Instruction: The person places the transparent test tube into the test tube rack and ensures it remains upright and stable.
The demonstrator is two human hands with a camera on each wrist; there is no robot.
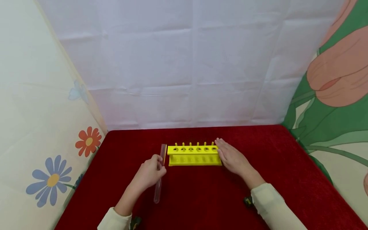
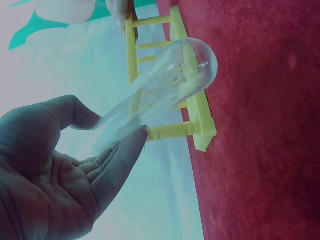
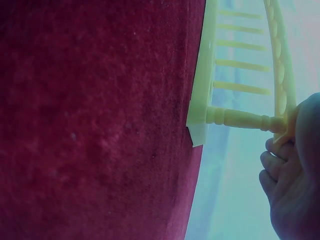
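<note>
My left hand pinches a clear test tube between thumb and fingers, just left of a yellow test tube rack. In the left wrist view, the tube's rounded end points toward the camera and overlaps the rack; the hand covers part of its length. The rack stands upright, with a row of round holes along its top and a row of pegs behind. At its right end rests my right hand, fingers extended together in the head view. The right wrist view shows the thumb against the rack's top corner.
Dark red cloth covers the table. A white sheet hangs behind its far edge, and flower-printed sheets stand along both sides. Dark wrist devices show by the sleeves.
</note>
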